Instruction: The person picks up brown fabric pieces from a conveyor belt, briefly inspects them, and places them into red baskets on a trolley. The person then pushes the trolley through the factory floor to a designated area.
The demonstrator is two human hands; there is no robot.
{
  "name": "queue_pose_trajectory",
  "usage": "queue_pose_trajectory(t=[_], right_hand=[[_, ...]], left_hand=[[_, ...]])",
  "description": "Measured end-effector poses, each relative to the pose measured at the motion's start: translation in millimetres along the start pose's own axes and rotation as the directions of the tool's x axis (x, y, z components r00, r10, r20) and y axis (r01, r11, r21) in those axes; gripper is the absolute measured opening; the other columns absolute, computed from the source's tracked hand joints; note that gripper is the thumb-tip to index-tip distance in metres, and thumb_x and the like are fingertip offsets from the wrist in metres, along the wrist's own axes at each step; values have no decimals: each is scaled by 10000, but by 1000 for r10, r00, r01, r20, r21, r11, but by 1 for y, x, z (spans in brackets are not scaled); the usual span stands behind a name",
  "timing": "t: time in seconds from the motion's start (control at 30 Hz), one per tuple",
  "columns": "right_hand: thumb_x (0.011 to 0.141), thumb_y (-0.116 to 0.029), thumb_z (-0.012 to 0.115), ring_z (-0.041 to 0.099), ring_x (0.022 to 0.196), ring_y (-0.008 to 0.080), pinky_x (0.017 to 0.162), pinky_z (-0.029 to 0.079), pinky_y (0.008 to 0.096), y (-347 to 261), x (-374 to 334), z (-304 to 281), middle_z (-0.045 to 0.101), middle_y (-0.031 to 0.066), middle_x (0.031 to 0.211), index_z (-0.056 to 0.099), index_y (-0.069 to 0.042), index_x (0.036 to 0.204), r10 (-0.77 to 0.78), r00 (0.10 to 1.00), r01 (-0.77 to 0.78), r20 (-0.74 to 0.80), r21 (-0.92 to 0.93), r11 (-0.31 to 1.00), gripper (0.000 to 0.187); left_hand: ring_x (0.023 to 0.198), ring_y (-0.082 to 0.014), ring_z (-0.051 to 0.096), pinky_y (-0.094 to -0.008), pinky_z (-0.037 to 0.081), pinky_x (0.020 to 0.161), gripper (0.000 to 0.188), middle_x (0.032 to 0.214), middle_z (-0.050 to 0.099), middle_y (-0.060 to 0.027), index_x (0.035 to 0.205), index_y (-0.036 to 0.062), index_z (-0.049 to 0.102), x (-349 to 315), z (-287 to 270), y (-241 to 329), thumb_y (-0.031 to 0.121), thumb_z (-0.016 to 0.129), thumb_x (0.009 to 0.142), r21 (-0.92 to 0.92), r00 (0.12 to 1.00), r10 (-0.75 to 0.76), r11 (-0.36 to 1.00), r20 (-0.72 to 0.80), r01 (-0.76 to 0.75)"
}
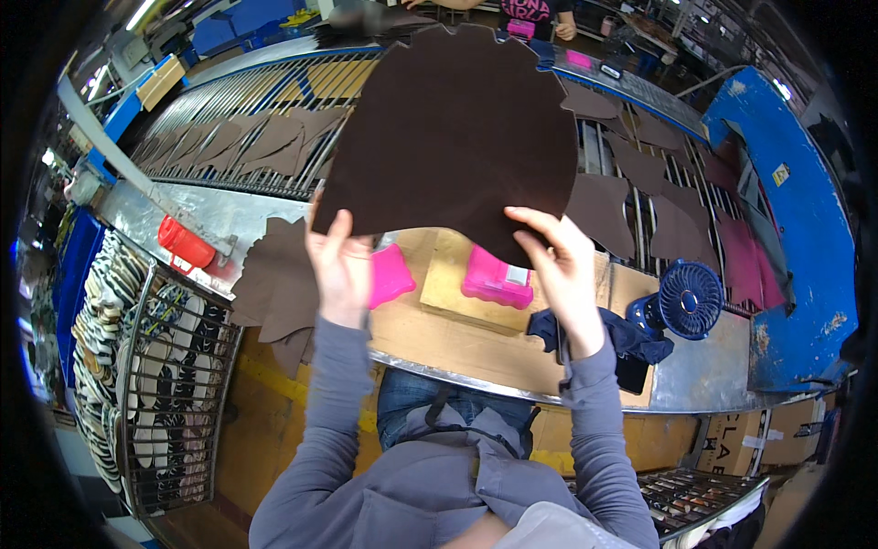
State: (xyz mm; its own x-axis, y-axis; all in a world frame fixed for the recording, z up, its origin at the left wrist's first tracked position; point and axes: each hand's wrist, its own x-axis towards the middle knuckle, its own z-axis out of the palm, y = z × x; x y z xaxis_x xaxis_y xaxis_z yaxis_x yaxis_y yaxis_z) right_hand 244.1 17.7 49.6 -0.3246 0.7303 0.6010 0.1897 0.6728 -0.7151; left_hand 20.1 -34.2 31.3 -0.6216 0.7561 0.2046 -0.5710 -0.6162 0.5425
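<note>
1 brown sheet (457, 137) | pinched by left grip (340, 273), right grip (565, 259) | 1 blue fan (689, 298)

The slatted conveyor (247, 96) (strewn with brown cut pieces (279, 142)) and loaded wire rack (229, 393) show a factory workshop.

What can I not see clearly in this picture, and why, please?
Left hand: head view, fingers mostly hidden behind the dark brown scalloped sheet.
Roller conveyor: head view, its middle section covered by that sheet.
Co-worker: head view, head cut off by the top edge.
Black flat object: head view, partly covered by the navy cloth, kind uncertain.
</note>
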Motion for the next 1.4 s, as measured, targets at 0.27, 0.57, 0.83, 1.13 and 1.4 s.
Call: queue_pose_trajectory(t=[0.27, 0.57, 0.83, 1.13, 1.4], right_hand=[[772, 34, 558, 546, 728, 202, 689, 445, 290, 41, 8, -12, 630, 69, 1011, 600, -109, 1122, -147, 949, 179, 279, -92, 980, 380], [776, 22, 559, 527, 691, 209, 674, 440, 291, 64, -3, 3, 629, 71, 983, 592, -121, 1138, -33, 952, 69, 303, -109, 992, 390], [792, 42, 527, 568, 784, 243, 727, 451, 312, 68, -15, -13, 609, 109, 897, 601, -138, 1127, -27, 962, 67, 272, -138, 988, 387], [776, 76, 540, 614, 886, 261, 757, 472, 292, 98, -100, -50, 645, 119, 940, 649, -86, 1014, 11, 999, -23, -36, -363, 931, 308], [768, 59, 576, 633, 825, 257, 726, 480, 299, 94, -150, -99, 658, 125, 906, 665, -62, 927, 84, 962, -196, -258, -447, 873, 219]], left_hand=[[839, -132, 614, -233, 496, 752, 299, 941, 641, -111, 1029, -66, 586, 46, -64, 30, -70, 652, 737, 792, 919, -203, 589, 338, -161], [797, -133, 621, -226, 500, 713, 298, 908, 637, -101, 1017, -66, 593, 45, -66, 30, -64, 668, 729, 826, 919, -123, 494, 376, -272], [778, -127, 623, -221, 503, 694, 275, 886, 641, -90, 993, -62, 590, 44, -67, 9, -73, 667, 729, 817, 909, -185, 530, 372, -226], [806, -124, 628, -247, 512, 734, 220, 915, 657, -111, 972, -40, 615, 29, -20, -62, -1, 653, 759, 800, 671, -469, 497, 575, -337], [744, -208, 638, -290, 493, 687, 234, 827, 655, -92, 964, 80, 624, 12, 29, -114, 156, 650, 744, 679, 394, -570, 470, 721, -564]])
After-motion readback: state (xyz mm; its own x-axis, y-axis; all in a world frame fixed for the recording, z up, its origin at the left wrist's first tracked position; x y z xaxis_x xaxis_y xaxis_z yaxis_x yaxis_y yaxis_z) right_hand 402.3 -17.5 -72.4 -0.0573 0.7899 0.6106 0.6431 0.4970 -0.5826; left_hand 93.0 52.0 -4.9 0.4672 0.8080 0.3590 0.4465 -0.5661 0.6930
